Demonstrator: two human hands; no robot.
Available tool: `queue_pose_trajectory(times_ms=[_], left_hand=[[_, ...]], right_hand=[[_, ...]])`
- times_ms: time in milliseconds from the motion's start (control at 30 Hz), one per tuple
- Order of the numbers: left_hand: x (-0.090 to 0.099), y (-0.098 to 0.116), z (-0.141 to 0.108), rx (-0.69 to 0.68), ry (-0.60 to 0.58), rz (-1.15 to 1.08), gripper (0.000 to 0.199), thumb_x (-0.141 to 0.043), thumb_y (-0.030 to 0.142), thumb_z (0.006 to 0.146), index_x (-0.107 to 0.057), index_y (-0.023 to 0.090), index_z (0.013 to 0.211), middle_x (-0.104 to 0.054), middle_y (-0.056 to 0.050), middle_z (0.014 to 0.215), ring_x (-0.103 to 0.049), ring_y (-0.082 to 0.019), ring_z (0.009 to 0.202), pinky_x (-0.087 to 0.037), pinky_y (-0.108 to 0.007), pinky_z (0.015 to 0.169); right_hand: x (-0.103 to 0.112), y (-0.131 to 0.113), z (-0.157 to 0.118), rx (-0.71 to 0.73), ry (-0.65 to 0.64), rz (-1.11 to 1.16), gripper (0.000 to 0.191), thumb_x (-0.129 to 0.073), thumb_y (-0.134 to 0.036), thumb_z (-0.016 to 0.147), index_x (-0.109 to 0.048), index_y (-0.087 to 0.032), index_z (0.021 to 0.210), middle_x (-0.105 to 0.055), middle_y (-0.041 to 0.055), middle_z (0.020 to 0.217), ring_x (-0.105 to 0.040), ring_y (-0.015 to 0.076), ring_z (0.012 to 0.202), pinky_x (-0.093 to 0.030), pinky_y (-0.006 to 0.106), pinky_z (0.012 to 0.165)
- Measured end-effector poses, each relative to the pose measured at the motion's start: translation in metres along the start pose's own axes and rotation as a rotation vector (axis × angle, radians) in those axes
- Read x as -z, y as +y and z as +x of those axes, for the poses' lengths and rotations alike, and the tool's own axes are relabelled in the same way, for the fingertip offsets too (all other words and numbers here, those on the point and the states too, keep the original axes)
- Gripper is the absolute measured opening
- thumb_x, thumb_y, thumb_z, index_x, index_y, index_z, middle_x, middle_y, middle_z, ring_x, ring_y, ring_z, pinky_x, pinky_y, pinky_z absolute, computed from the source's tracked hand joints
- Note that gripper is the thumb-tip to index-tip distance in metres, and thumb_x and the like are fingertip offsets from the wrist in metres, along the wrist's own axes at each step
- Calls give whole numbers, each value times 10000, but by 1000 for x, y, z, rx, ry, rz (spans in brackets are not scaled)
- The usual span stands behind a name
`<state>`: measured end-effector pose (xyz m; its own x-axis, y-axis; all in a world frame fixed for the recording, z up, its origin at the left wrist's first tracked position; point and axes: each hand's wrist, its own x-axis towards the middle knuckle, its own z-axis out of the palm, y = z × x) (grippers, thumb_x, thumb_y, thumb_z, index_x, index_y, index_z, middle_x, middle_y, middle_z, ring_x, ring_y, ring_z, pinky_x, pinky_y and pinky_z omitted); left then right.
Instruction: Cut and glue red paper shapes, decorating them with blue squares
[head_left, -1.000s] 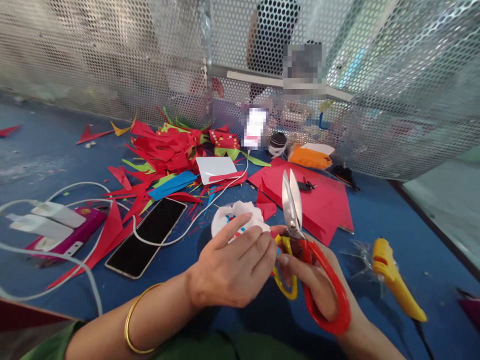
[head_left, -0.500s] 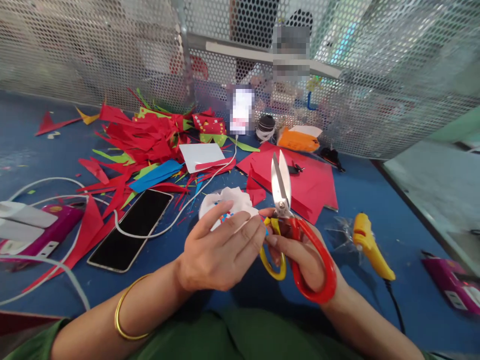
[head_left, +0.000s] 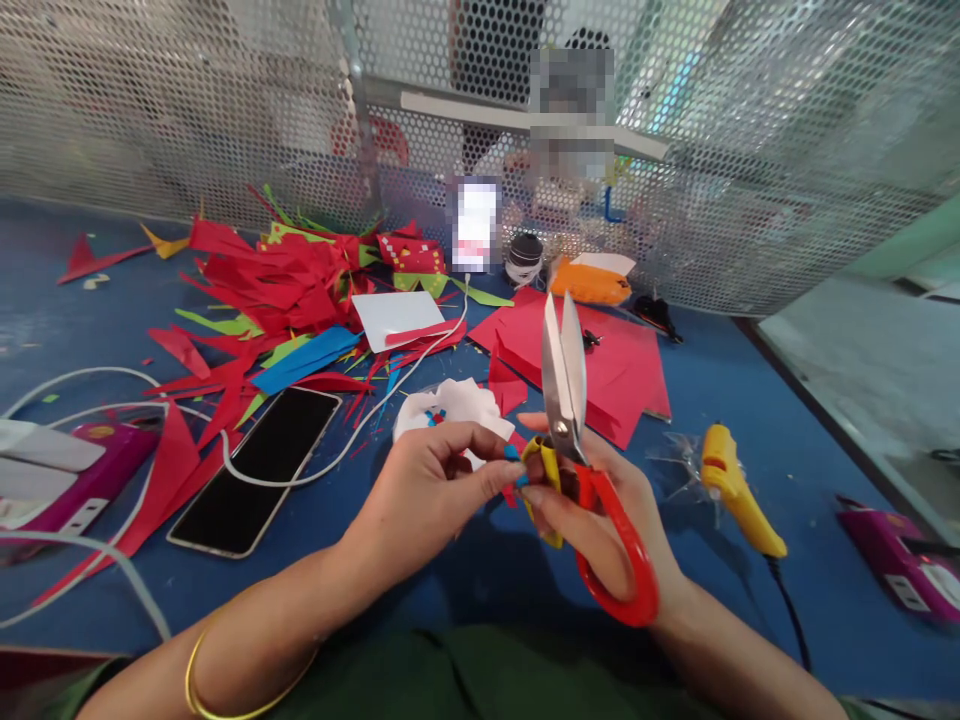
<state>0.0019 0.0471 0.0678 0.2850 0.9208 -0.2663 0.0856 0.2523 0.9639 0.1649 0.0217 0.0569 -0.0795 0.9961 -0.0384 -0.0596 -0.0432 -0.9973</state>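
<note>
Head view: scissors [head_left: 564,400], red-and-yellow handles, blades up and slightly parted, in right hand [head_left: 592,500], fingers curled round them. Left hand [head_left: 435,480], left of scissors, pinches small blue piece [head_left: 514,460], probably paper. White scalloped paper [head_left: 457,405] left of scissors; red sheets [head_left: 592,360] behind.

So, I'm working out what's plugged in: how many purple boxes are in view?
2. One purple box is at far left, partly covered by white adapters; the other box is at far right, beyond the yellow tool.
</note>
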Motion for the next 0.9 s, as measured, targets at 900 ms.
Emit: queue_pose_trajectory(times_ms=[900], left_hand=[[2, -4, -2, -82, 29, 30, 287, -700, 395, 785, -749, 139, 906, -599, 13, 525, -507, -103, 433, -389, -211, 426]], right_hand=[[10, 4, 3, 69, 162, -43, 333, -710, -249, 777, -632, -234, 1100, -620, -55, 725, -564, 91, 494, -497, 233, 453]])
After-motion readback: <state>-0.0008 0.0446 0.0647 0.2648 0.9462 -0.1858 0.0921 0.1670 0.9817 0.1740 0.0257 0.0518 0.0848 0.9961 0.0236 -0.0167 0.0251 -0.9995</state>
